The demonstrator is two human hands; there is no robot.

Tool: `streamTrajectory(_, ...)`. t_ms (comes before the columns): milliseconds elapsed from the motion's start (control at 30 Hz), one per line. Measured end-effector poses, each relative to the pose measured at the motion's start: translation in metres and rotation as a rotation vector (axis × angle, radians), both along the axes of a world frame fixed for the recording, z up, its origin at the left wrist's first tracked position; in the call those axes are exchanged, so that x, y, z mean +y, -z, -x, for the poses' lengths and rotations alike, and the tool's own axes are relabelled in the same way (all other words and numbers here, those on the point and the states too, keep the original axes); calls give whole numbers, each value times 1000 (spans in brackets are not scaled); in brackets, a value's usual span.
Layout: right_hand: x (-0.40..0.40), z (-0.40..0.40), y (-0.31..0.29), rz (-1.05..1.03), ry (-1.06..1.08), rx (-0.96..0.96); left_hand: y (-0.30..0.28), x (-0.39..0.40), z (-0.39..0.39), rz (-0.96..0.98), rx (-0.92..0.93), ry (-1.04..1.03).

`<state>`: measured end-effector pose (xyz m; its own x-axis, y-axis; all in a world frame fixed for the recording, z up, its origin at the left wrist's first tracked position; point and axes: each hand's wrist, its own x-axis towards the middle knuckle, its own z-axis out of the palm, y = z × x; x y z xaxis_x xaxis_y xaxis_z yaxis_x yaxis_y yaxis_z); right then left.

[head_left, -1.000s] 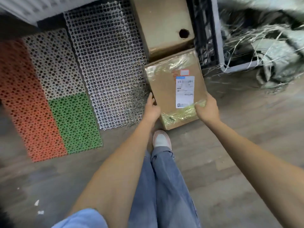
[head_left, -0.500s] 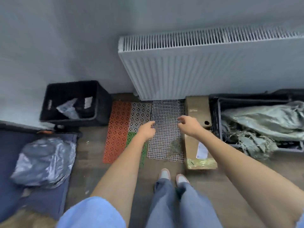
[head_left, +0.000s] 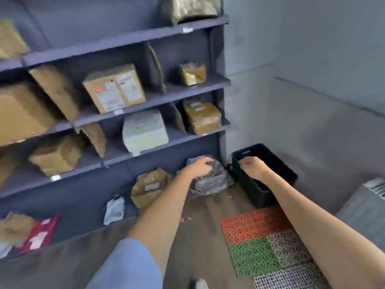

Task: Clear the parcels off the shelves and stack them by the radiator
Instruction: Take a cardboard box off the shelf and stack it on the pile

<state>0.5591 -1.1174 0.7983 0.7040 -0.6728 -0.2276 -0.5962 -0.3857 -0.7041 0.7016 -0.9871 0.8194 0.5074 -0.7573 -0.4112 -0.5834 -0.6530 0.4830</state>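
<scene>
A dark blue shelf unit (head_left: pixel 129 39) holds several parcels: brown boxes, a white one (head_left: pixel 144 130), and a taped brown one (head_left: pixel 202 117). On the bottom level at the right sits a grey plastic-wrapped parcel (head_left: pixel 212 182). My left hand (head_left: pixel 198 168) is on its top, fingers bent and spread over the wrap; the parcel rests on the shelf. My right hand (head_left: pixel 253 166) hovers over the black crate, fingers loosely curled, holding nothing. A corner of the white radiator (head_left: pixel 376 187) shows at the right edge.
A black plastic crate (head_left: pixel 277 174) stands on the floor between the shelf's right post and the wall. Orange, green and white perforated mats (head_left: pixel 256 232) lie on the wood floor at the lower right. A torn brown parcel (head_left: pixel 149 186) and a small white bag (head_left: pixel 114 209) sit left of the grey one.
The taped brown parcel was set down by the radiator and released. The view has swung left from the radiator to the shelves, and both hands now reach toward the bottom shelf.
</scene>
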Motion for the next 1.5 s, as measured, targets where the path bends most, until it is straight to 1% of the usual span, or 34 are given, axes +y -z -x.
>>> streamTrajectory(133,71,-83,-38,48,-305,37,-40,127,-59,72,-36,-257)
streamTrajectory(233,136,-137,-73,77,-474,-7,-80,221,-94,122,-30,-493)
streamTrajectory(333,200,-181,-107,103,-609,-73,-118,308,-116,180,-38,-680)
streamTrajectory(433,273,-227,-133,143,-757,-147,-139,395,-135,269,-80,-808)
streamTrajectory(533,351,-267,-151,142,-847,-210,-146,471,-148,323,-92,-899)
streamTrajectory(633,441,-310,-162,123,-958,-262,-152,551,-167,320,-105,-963)
streamTrajectory(733,513,-346,-172,99,-1043,-260,-155,620,-190,279,-124,-989)
streamTrajectory(867,567,-397,-182,55,-1017,-294,-157,684,-238,331,-122,-1020)
streamTrajectory(967,579,-438,-184,98,-970,-275,-146,708,-279,372,-88,-1019)
streamTrajectory(1067,576,-484,-182,137,-827,-315,-126,712,-327,337,-113,-961)
streamTrajectory(1167,564,-535,-182,126,-642,-324,-106,703,-380,255,-168,-821)
streamTrajectory(1233,555,-572,-187,122,-497,-323,-102,694,-419,249,-183,-765)
streamTrajectory(1300,550,-611,-194,105,-382,-347,-107,687,-458,256,-184,-723)
streamTrajectory(1367,546,-649,-202,75,-310,-379,-118,684,-498,229,-201,-681)
streamTrajectory(1433,543,-686,-209,70,-277,-379,-133,685,-539,197,-217,-654)
streamTrajectory(1500,538,-719,-217,75,-245,-395,-149,691,-580,203,-254,-670)
